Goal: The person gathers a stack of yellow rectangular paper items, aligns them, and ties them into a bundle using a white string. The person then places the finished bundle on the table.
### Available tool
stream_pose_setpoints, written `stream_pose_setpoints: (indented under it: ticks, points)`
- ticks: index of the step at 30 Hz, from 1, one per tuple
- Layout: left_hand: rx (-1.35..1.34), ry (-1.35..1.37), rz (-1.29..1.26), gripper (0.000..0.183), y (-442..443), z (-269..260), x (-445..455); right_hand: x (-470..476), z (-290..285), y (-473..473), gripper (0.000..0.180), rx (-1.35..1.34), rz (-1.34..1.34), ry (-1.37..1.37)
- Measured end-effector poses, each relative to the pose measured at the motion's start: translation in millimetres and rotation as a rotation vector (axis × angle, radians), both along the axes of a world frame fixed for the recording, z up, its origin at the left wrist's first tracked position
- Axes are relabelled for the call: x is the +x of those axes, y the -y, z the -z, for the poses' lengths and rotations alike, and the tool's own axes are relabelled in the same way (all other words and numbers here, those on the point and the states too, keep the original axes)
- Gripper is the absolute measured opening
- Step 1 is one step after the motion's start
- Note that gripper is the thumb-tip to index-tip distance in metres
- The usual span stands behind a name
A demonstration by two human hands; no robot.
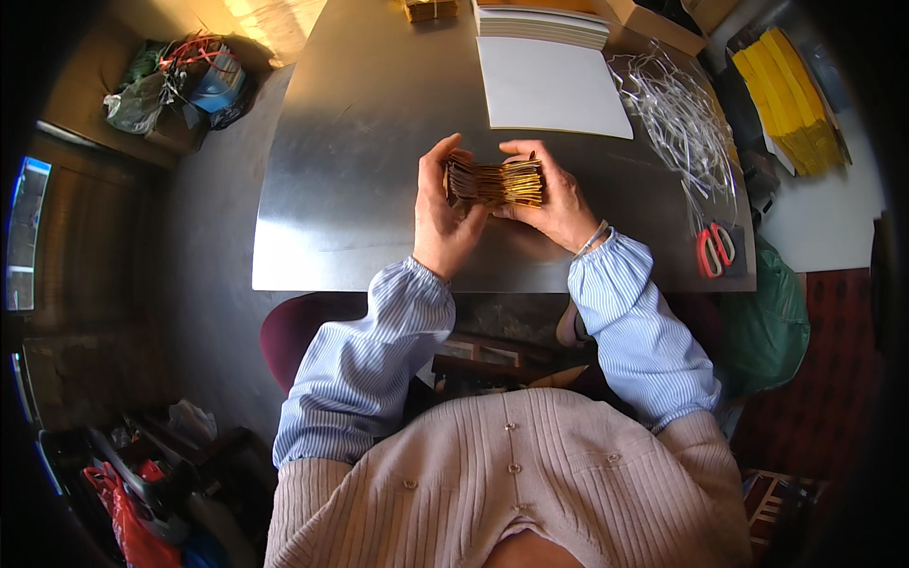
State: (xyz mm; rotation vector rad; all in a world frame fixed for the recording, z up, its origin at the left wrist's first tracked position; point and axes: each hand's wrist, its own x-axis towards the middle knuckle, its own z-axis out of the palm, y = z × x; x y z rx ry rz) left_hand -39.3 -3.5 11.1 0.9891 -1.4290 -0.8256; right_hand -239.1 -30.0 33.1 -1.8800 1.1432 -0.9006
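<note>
A thick bundle of gold-coloured folded pieces (495, 182), seen edge-on, is held between my two hands above the metal table (355, 206). My left hand (446, 209) grips its left end, with the thumb near the lower edge. Around the right end curve the fingers of my right hand (554, 195). The bundle looks narrower in the middle and fans out at both ends. Beyond my hands lies a stack of white sheets (557, 89). At the table's far edge is another gold bundle (430, 9).
On the right of the table are a tangle of clear strips (675, 121) and red-handled scissors (715, 250). Yellow folded stacks (788, 99) stand farther right, above a green bag (770, 326). A box with bags and red strips (184, 85) sits on the floor at the left.
</note>
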Motion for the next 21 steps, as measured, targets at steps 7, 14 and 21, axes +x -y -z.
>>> stream_pose_setpoints:
  ticks: [7, 14, 21]
  points:
    - [0.034, 0.024, -0.013, 0.072, -5, 4, -3, 3, 6, -10, 0.083, 0.003, 0.037, 0.146]
    - [0.122, -0.006, 0.008, 0.080, -3, 5, 0, -1, 8, -6, 0.079, -0.037, 0.050, -0.009]
    - [0.181, -0.068, 0.169, 0.100, 1, -28, 22, -1, 3, -18, 0.071, 0.065, 0.022, 0.185]
